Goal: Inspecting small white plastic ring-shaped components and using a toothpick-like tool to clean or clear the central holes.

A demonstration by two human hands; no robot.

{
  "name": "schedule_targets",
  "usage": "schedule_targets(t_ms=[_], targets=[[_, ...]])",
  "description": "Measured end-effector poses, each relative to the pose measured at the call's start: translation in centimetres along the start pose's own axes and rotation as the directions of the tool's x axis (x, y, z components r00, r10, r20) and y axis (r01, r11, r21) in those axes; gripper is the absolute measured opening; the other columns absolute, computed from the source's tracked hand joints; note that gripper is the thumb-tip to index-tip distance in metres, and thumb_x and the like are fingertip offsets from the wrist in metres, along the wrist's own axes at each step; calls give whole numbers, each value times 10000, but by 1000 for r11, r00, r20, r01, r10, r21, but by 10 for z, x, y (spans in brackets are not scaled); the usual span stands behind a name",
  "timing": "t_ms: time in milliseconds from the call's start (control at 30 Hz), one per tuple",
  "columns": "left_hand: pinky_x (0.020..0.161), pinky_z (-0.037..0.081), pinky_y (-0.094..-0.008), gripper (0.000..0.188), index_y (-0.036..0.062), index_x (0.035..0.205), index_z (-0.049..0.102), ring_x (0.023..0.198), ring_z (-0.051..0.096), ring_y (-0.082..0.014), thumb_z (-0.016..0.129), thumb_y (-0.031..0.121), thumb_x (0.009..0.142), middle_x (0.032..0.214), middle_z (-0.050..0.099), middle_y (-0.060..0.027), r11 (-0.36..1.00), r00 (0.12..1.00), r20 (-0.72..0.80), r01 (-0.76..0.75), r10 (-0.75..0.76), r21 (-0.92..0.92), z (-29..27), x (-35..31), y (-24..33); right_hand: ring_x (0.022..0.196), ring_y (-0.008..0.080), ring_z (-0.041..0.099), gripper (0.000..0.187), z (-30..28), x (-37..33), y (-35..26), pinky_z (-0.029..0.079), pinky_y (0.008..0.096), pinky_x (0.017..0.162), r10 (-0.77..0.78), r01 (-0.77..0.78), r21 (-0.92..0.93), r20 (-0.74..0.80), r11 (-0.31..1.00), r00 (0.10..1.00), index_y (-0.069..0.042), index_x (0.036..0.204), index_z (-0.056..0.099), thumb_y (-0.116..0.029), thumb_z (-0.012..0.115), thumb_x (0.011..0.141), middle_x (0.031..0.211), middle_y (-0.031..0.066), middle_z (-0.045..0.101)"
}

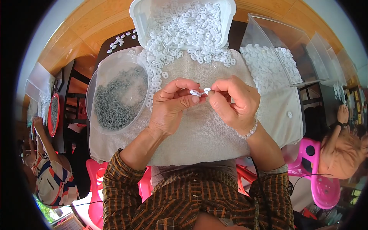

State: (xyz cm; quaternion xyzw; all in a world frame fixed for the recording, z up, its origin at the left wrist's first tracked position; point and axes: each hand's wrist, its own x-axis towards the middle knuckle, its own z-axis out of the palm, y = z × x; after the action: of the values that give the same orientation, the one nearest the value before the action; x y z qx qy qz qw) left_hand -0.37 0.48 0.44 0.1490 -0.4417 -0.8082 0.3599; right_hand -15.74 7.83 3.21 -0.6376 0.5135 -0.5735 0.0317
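Above the cloth, my left hand (168, 105) pinches a small white oval plastic piece (195, 93) between thumb and fingertips. Close beside it, my right hand (238, 102) grips another small white plastic piece (207, 91) between thumb and forefinger. A thin bit spans the short gap between the two pieces, too small to make out clearly. To the left stands a round clear tub (90, 96) of small grey screw-like parts (111, 111). Beyond my hands, a tipped white bin (138, 27) spills many white two-holed oval pieces (184, 27) onto the cloth.
A beige towel (191, 142) covers the table. A clear box (268, 32) at the right holds a heap of white pieces; one loose piece (289, 114) lies nearer. People sit at tables on both sides, with a pink chair (306, 161) at the right and a red tray (54, 115) at the left.
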Motion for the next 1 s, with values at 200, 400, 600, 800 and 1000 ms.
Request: schedule_targets(t_ms=[200,400,600,800,1000], targets=[[786,493,-250,244,27,956,591,868,559,-119,588,-125,766,950,549,-26,998,998,30,-61,60,31,0,0,-2,466,75,508,88,-1,0,1,370,200,415,-73,75,-53,38,996,997,-17,735,581,38,643,707,617,30,554],[785,487,-237,255,26,953,588,881,543,-112,586,-138,757,972,531,-23,996,995,61,-78,76,32,-1,1,-2,449,84,508,93,-1,1,2,366,202,401,-122,124,-71,30,990,992,-21,733,582,37,645,698,612,37,557],[799,480,-232,260,25,961,587,886,542,-110,581,-140,760,975,531,-22,998,997,62,-56,55,13,0,0,0,440,82,506,89,-1,1,2,366,205,392,-133,136,-80,37,987,990,-22,732,586,33,646,696,606,36,556],[799,484,-228,266,19,963,587,895,546,-114,573,-150,759,979,532,-27,998,996,62,-58,57,11,0,1,-1,443,82,512,83,-1,1,2,365,203,392,-135,138,-94,34,986,990,-24,728,591,32,642,695,595,31,547],[800,488,-226,270,15,969,588,891,549,-116,572,-151,758,974,535,-32,999,997,53,-52,51,15,-1,1,0,439,84,506,81,0,1,3,358,211,390,-133,136,-94,37,986,990,-23,723,593,34,642,694,594,29,541]])
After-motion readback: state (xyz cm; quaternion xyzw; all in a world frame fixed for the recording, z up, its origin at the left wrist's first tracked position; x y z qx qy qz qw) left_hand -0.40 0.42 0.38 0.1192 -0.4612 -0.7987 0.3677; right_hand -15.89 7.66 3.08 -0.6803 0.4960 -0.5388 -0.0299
